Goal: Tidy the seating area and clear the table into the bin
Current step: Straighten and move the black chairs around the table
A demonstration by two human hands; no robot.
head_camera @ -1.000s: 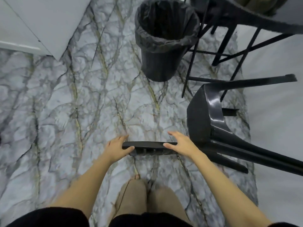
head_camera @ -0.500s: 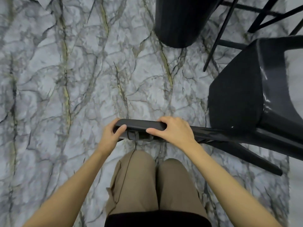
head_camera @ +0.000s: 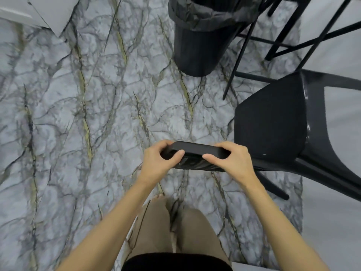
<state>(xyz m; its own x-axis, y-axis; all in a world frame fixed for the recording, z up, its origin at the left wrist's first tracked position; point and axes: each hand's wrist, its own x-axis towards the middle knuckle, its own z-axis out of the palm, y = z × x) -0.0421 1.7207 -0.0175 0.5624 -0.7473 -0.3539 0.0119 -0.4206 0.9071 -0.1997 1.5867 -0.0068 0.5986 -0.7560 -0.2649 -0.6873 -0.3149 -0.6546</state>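
Both hands are clamped on the top rail of a black chair (head_camera: pixel 273 122): the left hand (head_camera: pixel 158 163) wraps its near end with the thumb pressed on the front face, and the right hand (head_camera: pixel 232 159) grips the same rail just beside it, fingers curled over the top edge. The two hands sit close together with a short stretch of bare rail between them. The chair's seat lies to the right of the right hand, and its legs run off below and to the right; whether all the legs stand on the floor cannot be told from this view. Ahead of the hands, well apart, stands the bin (head_camera: pixel 197 45), lined with a dark bag and seemingly empty at the part that shows. Just beyond and to the right of it are thin black legs (head_camera: pixel 281 34) of what is probably the worktop, whose surface is out of view. The marble-patterned floor (head_camera: pixel 78 114) spreads to the left of the hands. The step in hand looks like the tidying of the seating: the chair is being handled by its back. The next move probably calls for a firm two-handed hold while the chair is swung or slid toward those legs, keeping its own legs away from the bin.
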